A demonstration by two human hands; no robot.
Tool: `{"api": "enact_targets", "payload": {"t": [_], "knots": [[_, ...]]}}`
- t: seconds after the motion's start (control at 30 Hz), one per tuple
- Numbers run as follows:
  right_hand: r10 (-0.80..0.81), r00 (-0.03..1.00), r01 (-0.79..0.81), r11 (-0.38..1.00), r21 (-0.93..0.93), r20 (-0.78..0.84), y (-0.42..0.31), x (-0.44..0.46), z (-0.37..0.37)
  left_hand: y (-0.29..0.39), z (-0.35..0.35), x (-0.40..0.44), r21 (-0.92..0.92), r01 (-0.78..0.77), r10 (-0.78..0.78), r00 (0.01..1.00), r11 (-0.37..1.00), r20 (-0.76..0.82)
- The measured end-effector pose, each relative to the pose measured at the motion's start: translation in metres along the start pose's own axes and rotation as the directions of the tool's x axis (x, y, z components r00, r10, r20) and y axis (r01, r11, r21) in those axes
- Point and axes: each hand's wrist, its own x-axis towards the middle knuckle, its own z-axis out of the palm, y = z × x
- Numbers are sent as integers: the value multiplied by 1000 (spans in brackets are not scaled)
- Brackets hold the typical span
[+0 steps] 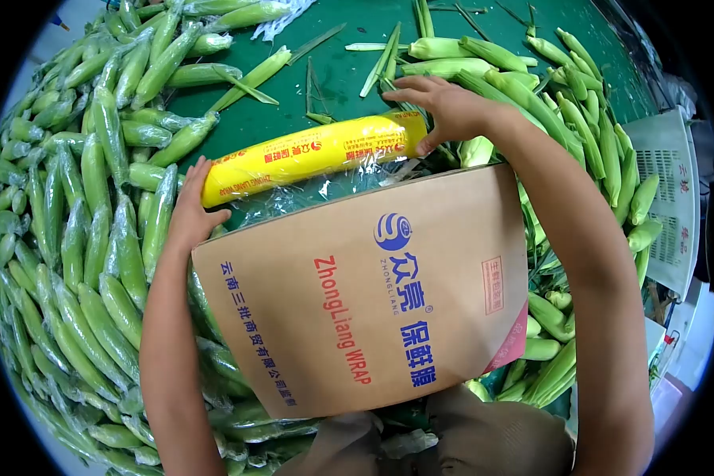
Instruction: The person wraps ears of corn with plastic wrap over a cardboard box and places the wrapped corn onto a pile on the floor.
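A yellow roll with red print [313, 155] lies slantwise beyond the top edge of a cardboard box [349, 293]. My left hand [192, 208] is at the roll's left end, fingers and thumb spread around it. At the right end, my right hand [444, 111] has its fingers apart, with the thumb by the roll's edge. The box is printed in blue and red and stands close to my body. Clear plastic film [293, 198] shows between roll and box.
Many film-wrapped corn ears [95, 174] are heaped along the left. Unwrapped ears [587, 135] pile up at the right, beside a white plastic crate [662, 198]. Loose green leaves [389, 59] lie on the green tabletop [325, 63].
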Motion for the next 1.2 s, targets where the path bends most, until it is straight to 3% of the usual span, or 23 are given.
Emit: {"api": "enact_targets", "payload": {"t": [0.07, 0.17, 0.3, 0.43, 0.47, 0.57, 0.6, 0.7, 0.73, 0.83, 0.87, 0.93, 0.97, 1.03, 1.1, 1.17, 1.2], "knots": [[-102, 991, 114, 981, -156, 82, -17, 4, -11, 1, 5, 2, 143, -92, 93, 996, 985, -1], [-370, 915, 402, 871, -284, 160, -24, 12, -10, 16, 3, 8, 248, -49, 55, 998, 968, -20], [-426, 878, 476, 829, -294, 220, -25, 18, -3, 17, 2, 20, 287, -15, 18, 1000, 958, -7], [-468, 878, 477, 848, -229, 97, -23, 20, 9, 15, 7, 24, 368, -14, 40, 997, 930, -64], [-554, 832, 539, 796, -276, 26, -23, 21, 10, 14, 9, 25, 393, -27, 70, 993, 919, -97], [-563, 827, 538, 784, -311, 11, -15, 28, 16, 6, 18, 22, 388, -111, 196, 963, 915, -186], [-611, 786, 555, 766, -325, -95, -16, 27, 12, 14, 17, 16, 310, -187, 276, 921, 932, -274], [-496, 856, 477, 867, -145, -149, -20, 22, 6, 3, 12, 13, 317, -378, 471, 828, 870, -305], [-463, 869, 454, 886, -91, -177, -21, 20, 5, 8, 14, 11, 237, -391, 456, 793, 889, -404], [-225, 941, 301, 898, 321, -253, -25, 12, -4, 18, 10, -1, 24, -317, 301, 872, 948, -387], [-82, 980, 163, 851, 500, -180, -27, 6, -9, 17, 12, -3, 14, -360, 328, 834, 933, -443], [-21, 970, 173, 759, 628, -242, -34, -8, -22, 7, 9, -8, -379, -338, 88, 835, 861, -544], [15, 963, 180, 707, 683, -270, -38, -19, -28, 2, 6, -12, -556, -333, -40, 832, 762, -554], [113, 947, 149, 673, 725, -300, -51, -51, -43, 15, -24, -33, -587, -269, -202, 764, 763, -613], [86, 917, 215, 719, 661, -391, -53, -86, -40, 35, -41, -62, -630, -390, -174, 743, 671, -646], [279, 875, 157, 609, 778, -395, -90, -130, -38, 45, -47, -100, -670, -455, -124, 767, 586, -629], [257, 869, 144, 687, 712, -423, -97, -156, -33, 56, -44, -120, -658, -525, -88, 742, 540, -664]]}}
